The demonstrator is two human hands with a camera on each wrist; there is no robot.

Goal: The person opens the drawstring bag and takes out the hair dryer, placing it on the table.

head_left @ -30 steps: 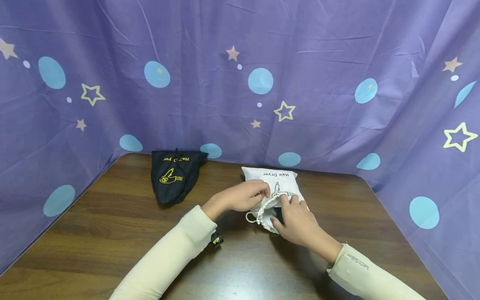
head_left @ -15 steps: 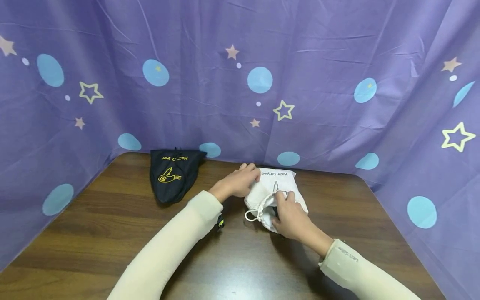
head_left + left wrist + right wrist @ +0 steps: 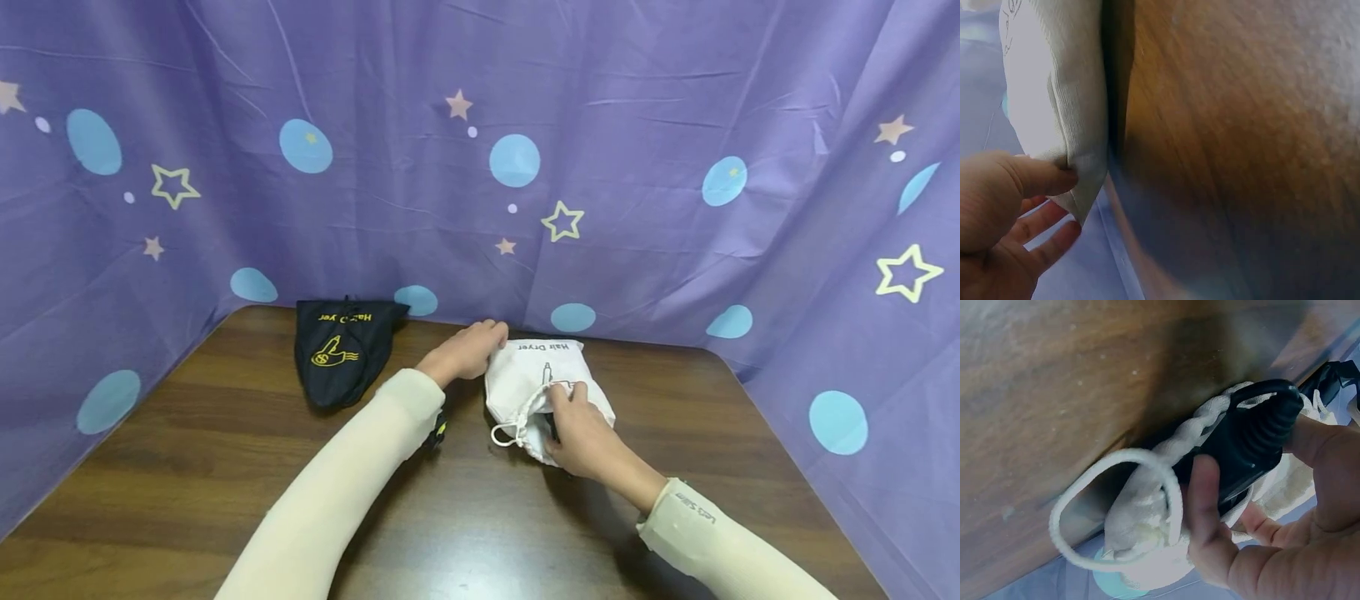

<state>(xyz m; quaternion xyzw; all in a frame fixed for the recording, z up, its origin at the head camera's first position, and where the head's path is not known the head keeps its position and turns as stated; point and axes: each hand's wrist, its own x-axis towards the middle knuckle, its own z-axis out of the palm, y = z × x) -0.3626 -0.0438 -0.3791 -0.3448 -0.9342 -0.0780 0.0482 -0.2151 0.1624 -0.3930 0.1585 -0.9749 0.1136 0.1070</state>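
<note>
One white drawstring bag (image 3: pixel 517 375) lies on the desk (image 3: pixel 450 517); black ribbed handle (image 3: pixel 1244 450), probably a hair dryer's, at its mouth (image 3: pixel 534 440). Right hand (image 3: pixel 585 435) grips it, fingers curled; left hand (image 3: pixel 467 350) pinches the far corner (image 3: pixel 1088 192). Judged step: working the handle; next move needs the corner anchored.

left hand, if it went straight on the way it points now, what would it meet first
The left hand holds a corner of the white bag; beyond that, the curtain looks first in line, though how far behind it hangs is unclear.
</note>
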